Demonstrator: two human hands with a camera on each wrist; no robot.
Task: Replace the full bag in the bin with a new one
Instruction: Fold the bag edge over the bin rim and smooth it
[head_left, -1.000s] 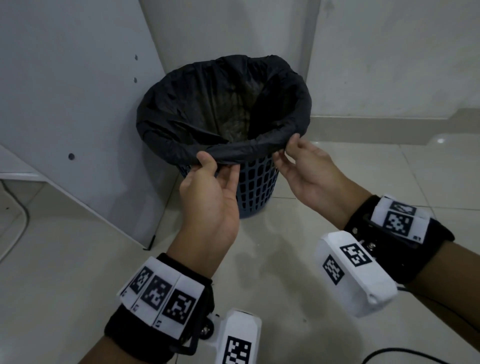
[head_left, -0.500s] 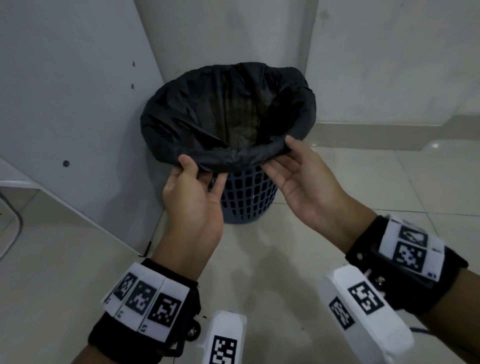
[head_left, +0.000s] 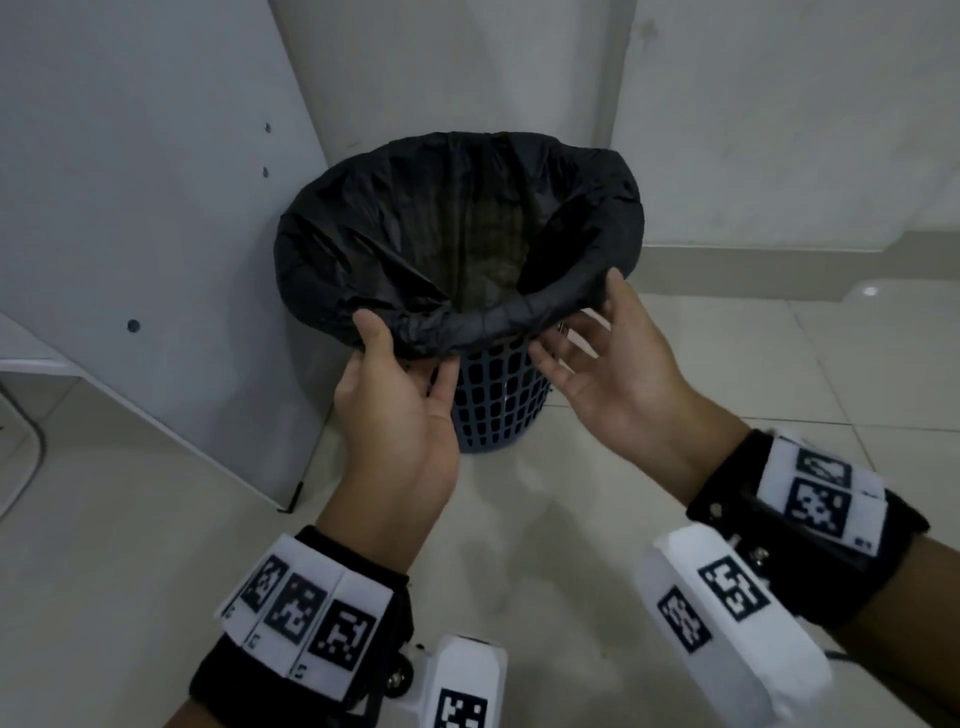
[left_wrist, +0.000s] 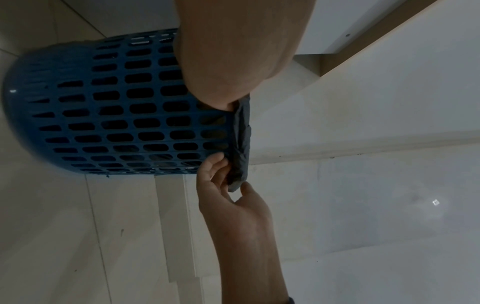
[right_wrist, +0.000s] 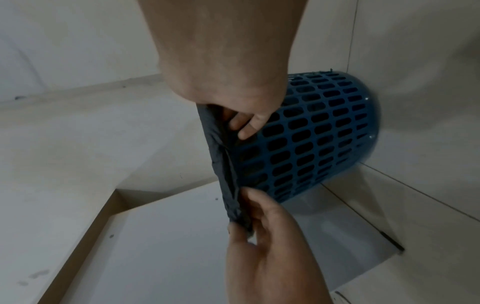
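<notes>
White panel stands at left, leaning by the wall. L hand pinches black bag hem at the near rim, thumb on top, fingers under. Bag lines blue bin on floor tiles. R hand pinches hem too, near-right of rim.

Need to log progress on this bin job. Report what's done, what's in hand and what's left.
Done: nothing visibly finished; the black bag still lines the blue bin, its edge folded over the rim. In hand: the left hand and right hand pinch that folded edge at the near side. Left: peel the edge off, lift the bag out, fit a new one; no new bag is in view.
</notes>
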